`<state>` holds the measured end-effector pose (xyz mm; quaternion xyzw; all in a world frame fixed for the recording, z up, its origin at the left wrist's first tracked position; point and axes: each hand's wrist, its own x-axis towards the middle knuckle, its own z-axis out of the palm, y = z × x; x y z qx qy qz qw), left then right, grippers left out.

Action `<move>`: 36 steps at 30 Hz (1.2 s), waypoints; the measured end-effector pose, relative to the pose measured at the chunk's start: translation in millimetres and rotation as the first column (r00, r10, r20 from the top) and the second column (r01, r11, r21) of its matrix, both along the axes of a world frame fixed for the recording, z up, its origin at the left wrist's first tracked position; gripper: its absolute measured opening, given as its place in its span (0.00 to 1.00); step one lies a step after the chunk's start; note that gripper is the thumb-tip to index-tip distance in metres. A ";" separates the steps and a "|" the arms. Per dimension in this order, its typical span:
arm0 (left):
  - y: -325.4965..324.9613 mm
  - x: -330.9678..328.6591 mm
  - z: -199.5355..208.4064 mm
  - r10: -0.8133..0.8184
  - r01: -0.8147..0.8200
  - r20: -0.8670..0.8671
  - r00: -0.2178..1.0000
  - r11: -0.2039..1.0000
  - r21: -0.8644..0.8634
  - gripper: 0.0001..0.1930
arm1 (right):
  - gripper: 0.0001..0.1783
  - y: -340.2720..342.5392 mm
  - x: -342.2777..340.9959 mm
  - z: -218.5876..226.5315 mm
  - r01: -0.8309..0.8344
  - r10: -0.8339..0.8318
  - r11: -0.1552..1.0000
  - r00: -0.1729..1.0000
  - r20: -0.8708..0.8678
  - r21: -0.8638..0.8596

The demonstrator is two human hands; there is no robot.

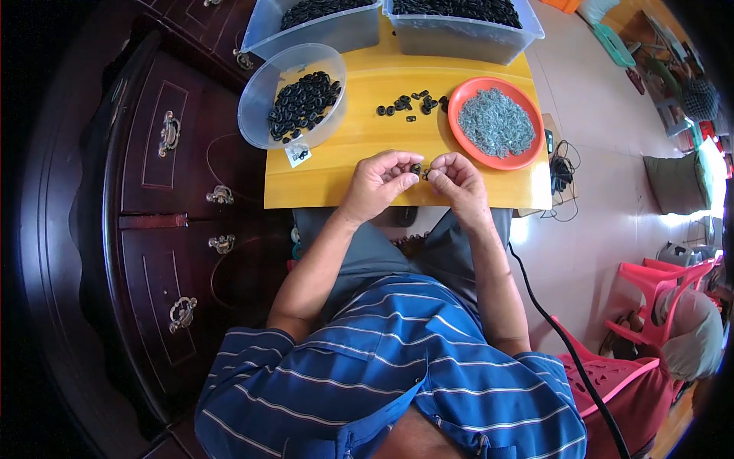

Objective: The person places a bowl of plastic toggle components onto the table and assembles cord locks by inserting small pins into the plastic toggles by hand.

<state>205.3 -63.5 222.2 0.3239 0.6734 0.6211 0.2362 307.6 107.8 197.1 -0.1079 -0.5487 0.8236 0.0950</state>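
Above the near edge of the yellow table [344, 183], my two hands meet fingertip to fingertip. Pinched in my left hand [378, 180] is a small black oval part [415, 168]. My right hand [460, 183] pinches a tiny metal piece [426, 174] against that part's side; its exact shape is too small to make out. Several similar black parts [410, 118] lie loose beyond my hands. To their right, an orange-red plate [461, 136] holds a heap of small silvery metal pieces [497, 121].
A round clear tub [251, 115] of black parts stands at the table's left, a small printed label [297, 155] by its base. Two clear bins [313, 38] [466, 42] full of black parts stand at the back. Dark wooden drawers [164, 191] flank the left; a black cable [566, 336] runs at my right.
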 end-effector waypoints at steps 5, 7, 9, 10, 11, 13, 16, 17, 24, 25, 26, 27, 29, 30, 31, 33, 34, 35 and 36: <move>2.9 0.2 8.4 -0.024 0.023 -0.067 0.997 0.999 -0.024 0.15 | 0.06 1.2 -0.5 -0.1 -0.009 0.009 1.000 1.000 -0.009 0.008; 3.8 0.6 9.3 -0.034 0.030 -0.076 0.997 0.999 -0.044 0.14 | 0.06 0.1 -0.2 1.0 0.000 -0.001 1.000 1.000 -0.012 -0.006; 4.6 0.8 9.4 -0.052 0.048 -0.069 0.996 0.997 -0.065 0.13 | 0.06 0.5 0.3 -1.1 -0.001 0.001 1.000 1.000 -0.018 0.000; 5.3 1.2 9.8 -0.050 0.046 -0.069 0.996 0.997 -0.064 0.13 | 0.06 0.6 0.8 -1.9 0.001 -0.001 1.000 1.000 -0.023 0.005; 6.2 1.7 10.5 -0.049 0.045 -0.078 0.996 0.997 -0.062 0.13 | 0.06 0.0 1.2 -2.6 0.000 0.000 1.000 1.000 -0.023 0.005; 6.9 1.9 10.4 -0.047 0.042 -0.088 0.995 0.997 -0.060 0.13 | 0.06 -2.8 1.1 -1.0 0.046 -0.046 0.999 0.999 -0.012 -0.004; 7.0 -0.3 7.2 -0.054 0.050 -0.068 0.996 0.997 -0.060 0.13 | 0.05 -4.2 1.3 -1.8 0.050 -0.050 0.999 0.999 0.022 -0.016; 6.3 -2.2 6.1 -0.073 0.070 -0.058 0.996 0.996 -0.055 0.13 | 0.05 -4.9 1.6 -1.2 0.050 -0.050 0.999 0.999 0.021 -0.016; 3.7 -11.6 11.9 -0.152 0.148 -0.052 0.987 0.986 -0.074 0.13 | 0.03 -2.3 1.9 5.0 -0.013 0.022 0.997 0.994 0.103 -0.079; 4.3 -11.5 13.8 -0.153 0.149 -0.052 0.987 0.986 -0.075 0.13 | 0.04 -1.4 2.2 3.9 -0.042 0.054 0.994 0.991 0.121 -0.102; 5.0 -11.4 16.2 -0.173 0.169 -0.060 0.983 0.983 -0.064 0.13 | 0.04 -1.3 2.5 3.2 -0.040 0.053 0.994 0.991 0.121 -0.103; 5.6 -11.0 18.0 -0.193 0.189 -0.068 0.979 0.980 -0.054 0.13 | 0.05 -1.4 3.3 2.3 -0.045 0.062 0.992 0.987 0.146 -0.115; 6.7 -11.6 19.7 -0.205 0.199 -0.084 0.975 0.977 -0.080 0.13 | 0.06 -1.3 4.0 -0.7 -0.049 0.070 0.991 0.983 0.171 -0.126; 6.8 -12.1 20.6 -0.217 0.206 -0.100 0.971 0.973 -0.106 0.13 | 0.07 -1.8 4.1 -2.2 -0.051 0.075 0.989 0.982 0.173 -0.140; 7.0 -13.2 21.6 -0.218 0.207 -0.100 0.971 0.973 -0.106 0.13 | 0.07 -2.0 4.3 -3.0 -0.052 0.079 0.987 0.981 0.176 -0.154; 8.9 -15.1 27.5 -0.264 0.233 -0.205 0.943 0.959 -0.164 0.17 | 0.08 -1.5 5.1 -1.9 -0.059 0.088 0.983 0.982 0.169 -0.173; 10.2 -13.2 32.1 -0.266 0.234 -0.205 0.942 0.958 -0.164 0.17 | 0.08 -1.4 5.4 -0.1 -0.067 0.099 0.979 0.982 0.163 -0.192; 11.4 -9.3 37.3 -0.230 0.171 -0.284 0.931 0.961 -0.219 0.19 | 0.08 -3.0 5.3 2.0 -0.065 0.097 0.979 0.982 0.162 -0.191; 13.4 -4.8 43.9 -0.198 0.102 -0.364 0.910 0.958 -0.268 0.21 | 0.08 -6.3 4.6 6.2 -0.042 0.082 0.971 0.983 0.162 -0.237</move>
